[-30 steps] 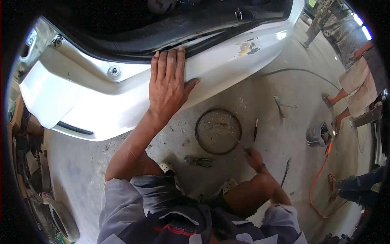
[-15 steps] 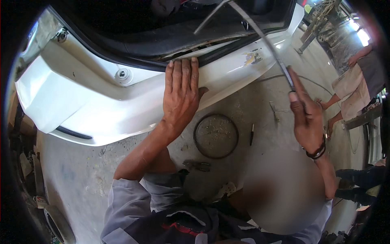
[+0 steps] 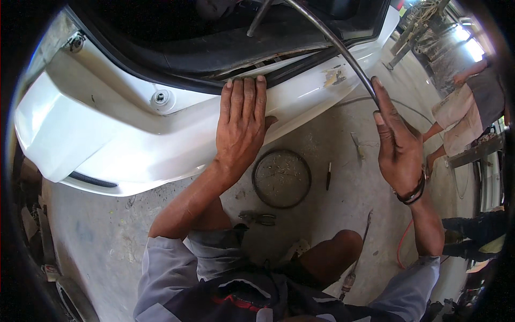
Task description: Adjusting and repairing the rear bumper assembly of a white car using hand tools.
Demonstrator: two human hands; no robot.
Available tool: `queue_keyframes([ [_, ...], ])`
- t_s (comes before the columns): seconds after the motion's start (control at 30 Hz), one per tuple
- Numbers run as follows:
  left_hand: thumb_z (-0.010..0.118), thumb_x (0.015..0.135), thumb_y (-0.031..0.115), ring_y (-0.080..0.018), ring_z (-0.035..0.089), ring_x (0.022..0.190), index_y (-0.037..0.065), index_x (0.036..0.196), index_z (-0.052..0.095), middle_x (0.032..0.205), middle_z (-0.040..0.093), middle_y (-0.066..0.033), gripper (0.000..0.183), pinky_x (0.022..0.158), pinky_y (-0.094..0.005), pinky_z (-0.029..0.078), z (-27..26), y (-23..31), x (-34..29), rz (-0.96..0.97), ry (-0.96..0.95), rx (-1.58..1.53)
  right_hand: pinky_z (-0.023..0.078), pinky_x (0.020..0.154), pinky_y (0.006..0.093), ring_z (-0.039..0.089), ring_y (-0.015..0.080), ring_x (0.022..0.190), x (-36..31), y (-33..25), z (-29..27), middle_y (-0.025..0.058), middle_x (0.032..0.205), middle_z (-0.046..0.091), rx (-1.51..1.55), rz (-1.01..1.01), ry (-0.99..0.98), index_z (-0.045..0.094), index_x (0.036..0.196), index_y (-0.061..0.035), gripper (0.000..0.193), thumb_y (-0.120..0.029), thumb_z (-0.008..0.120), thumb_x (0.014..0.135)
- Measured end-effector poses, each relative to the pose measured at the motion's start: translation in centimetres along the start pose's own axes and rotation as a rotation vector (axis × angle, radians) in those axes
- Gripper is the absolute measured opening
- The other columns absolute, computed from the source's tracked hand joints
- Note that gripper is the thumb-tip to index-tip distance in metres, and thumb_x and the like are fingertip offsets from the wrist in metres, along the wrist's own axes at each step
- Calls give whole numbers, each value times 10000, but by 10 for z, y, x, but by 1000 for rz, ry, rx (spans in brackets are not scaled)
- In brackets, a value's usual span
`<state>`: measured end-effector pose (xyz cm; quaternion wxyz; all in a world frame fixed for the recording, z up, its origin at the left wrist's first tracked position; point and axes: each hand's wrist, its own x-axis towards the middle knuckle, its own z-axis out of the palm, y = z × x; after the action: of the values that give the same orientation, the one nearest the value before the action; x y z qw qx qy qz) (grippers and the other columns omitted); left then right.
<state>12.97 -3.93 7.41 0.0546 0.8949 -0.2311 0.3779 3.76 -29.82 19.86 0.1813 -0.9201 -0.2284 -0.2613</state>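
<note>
My left hand [image 3: 242,126] lies flat, fingers together, on the white rear bumper [image 3: 134,139] of a car, its fingertips at the edge of the open boot. My right hand [image 3: 397,142] is raised at the right and holds a long dark curved strip [image 3: 343,51] that runs up and left into the boot opening. A dark band sits on that wrist. The strip's far end is hidden inside the dark boot.
On the concrete floor below the bumper lie a round metal dish [image 3: 281,178], pliers [image 3: 258,217], a small screwdriver [image 3: 328,176] and a longer tool [image 3: 357,268]. An orange hose [image 3: 402,244] runs at the right. Another person [image 3: 466,110] stands at the far right.
My right hand has come up from the floor holding the curved strip and now has it higher and nearer the boot. My left hand stays flat on the bumper.
</note>
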Motion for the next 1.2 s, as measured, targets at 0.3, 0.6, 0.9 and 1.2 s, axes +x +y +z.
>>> queue_keyframes([
  [0.3, 847, 778, 448, -396, 417, 1396, -20, 1524, 384, 1450, 459, -234, 995, 1238, -538, 267, 3, 1, 0, -13, 10, 6, 502, 1031, 386, 600, 318, 1304, -2, 9, -1, 176, 1437, 604, 52, 63, 57, 507, 1506, -86, 466, -39, 528, 1043],
  [0.6, 847, 786, 440, -414, 425, 1389, -10, 1541, 365, 1451, 459, -243, 1002, 1237, -547, 265, 5, 0, -1, 1, 10, -9, 569, 931, 395, 669, 348, 1192, -8, 2, -2, 200, 1393, 619, -6, 36, 49, 526, 1492, -92, 503, 15, 546, 1001],
  [0.9, 849, 787, 403, -405, 419, 1391, -13, 1535, 370, 1462, 453, -235, 981, 1224, -546, 277, 2, -1, 0, -6, 16, -44, 584, 896, 387, 677, 405, 1122, -12, 19, -1, 193, 1372, 627, -46, 40, 79, 564, 1454, -106, 466, 2, 562, 1001],
  [1.2, 850, 780, 423, -397, 430, 1380, -7, 1535, 376, 1451, 464, -226, 990, 1222, -544, 281, 2, -1, 1, -10, 0, -27, 550, 937, 358, 675, 344, 1202, -15, 24, 1, 191, 1395, 627, -72, 46, -21, 532, 1475, -39, 420, -43, 510, 1056],
])
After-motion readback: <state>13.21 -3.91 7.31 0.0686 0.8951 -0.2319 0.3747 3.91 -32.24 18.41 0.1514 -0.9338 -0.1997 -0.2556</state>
